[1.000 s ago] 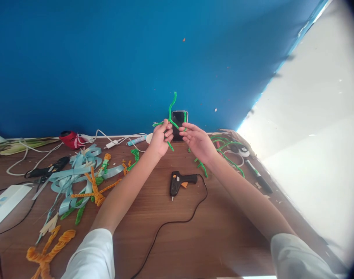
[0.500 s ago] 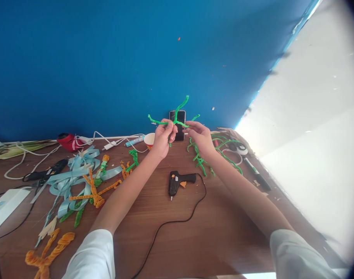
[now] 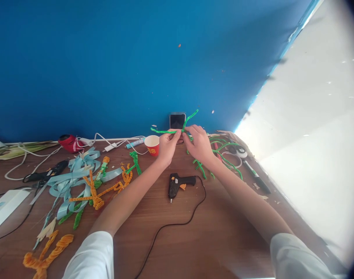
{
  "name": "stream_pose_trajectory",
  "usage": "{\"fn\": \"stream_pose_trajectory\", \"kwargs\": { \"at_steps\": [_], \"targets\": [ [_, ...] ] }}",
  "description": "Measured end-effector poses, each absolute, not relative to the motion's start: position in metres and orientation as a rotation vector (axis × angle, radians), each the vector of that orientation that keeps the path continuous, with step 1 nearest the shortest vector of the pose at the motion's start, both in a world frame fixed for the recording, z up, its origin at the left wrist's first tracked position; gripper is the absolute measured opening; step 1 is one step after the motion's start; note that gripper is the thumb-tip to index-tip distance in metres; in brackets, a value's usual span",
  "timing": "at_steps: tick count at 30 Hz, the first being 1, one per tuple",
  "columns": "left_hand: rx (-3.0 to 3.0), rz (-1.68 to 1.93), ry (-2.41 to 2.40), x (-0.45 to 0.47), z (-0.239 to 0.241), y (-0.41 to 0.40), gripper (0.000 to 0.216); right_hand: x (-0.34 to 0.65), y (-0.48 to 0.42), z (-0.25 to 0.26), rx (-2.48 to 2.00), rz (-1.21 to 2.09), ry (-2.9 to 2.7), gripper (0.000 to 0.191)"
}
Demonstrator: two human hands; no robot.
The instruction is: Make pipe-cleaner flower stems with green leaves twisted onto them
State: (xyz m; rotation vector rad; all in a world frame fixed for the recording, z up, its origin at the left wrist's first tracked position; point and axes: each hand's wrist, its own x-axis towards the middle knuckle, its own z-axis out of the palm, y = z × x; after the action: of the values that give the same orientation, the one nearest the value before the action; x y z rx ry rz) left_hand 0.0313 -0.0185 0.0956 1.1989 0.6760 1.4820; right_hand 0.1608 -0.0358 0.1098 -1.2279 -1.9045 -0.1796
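Note:
A fuzzy green pipe cleaner piece (image 3: pixel 190 117) is held up in front of the blue wall. My left hand (image 3: pixel 168 145) pinches it near its joint, and one arm of it sticks out to the left. My right hand (image 3: pixel 199 142) is closed at the same joint, its fingertips against those of my left hand; another arm rises between them to the upper right. The joint itself is mostly hidden by the fingers. A phone (image 3: pixel 177 120) leans on the wall just behind. Below the hands a black glue gun (image 3: pixel 174 185) lies on the brown table (image 3: pixel 223 232).
More green pipe cleaners (image 3: pixel 227 164) lie at the right, near a marker (image 3: pixel 256 177). A red paper cup (image 3: pixel 152 146) stands left of my hands. Farther left are light blue ribbon (image 3: pixel 69 182), orange pipe cleaner figures (image 3: pixel 97 199) and a white power strip (image 3: pixel 6 207).
My hands have come together and dropped slightly. My right hand has moved left onto the joint, covering the arm that pointed right. The upright arm now leans farther right.

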Motion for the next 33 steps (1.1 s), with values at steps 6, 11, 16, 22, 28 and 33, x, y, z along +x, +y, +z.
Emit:
{"fn": "stream_pose_trajectory", "kwargs": {
  "at_steps": [6,11,16,22,28,33],
  "targets": [
    [1.306,1.474,0.756,0.031,0.096,-0.022,0.024,0.167,-0.030,0.107,-1.190,-0.126,-1.937,0.032],
    [1.379,1.447,0.778,0.029,0.094,-0.019,0.025,0.172,-0.027,0.105,-1.141,-0.113,-1.899,0.032],
    [1.573,1.455,0.790,0.025,0.094,-0.014,0.017,0.174,-0.026,0.107,-1.109,-0.139,-2.031,0.035],
    [1.507,1.441,0.804,0.026,0.093,-0.013,0.014,0.173,-0.025,0.107,-0.981,-0.005,-2.131,0.042],
    [1.257,1.460,0.775,0.030,0.089,-0.013,0.019,0.175,-0.024,0.107,-1.058,-0.037,-2.013,0.037],
    [1.092,1.473,0.722,0.031,0.087,-0.011,0.024,0.169,-0.028,0.105,-1.145,-0.197,-1.881,0.020]
  ]
}}
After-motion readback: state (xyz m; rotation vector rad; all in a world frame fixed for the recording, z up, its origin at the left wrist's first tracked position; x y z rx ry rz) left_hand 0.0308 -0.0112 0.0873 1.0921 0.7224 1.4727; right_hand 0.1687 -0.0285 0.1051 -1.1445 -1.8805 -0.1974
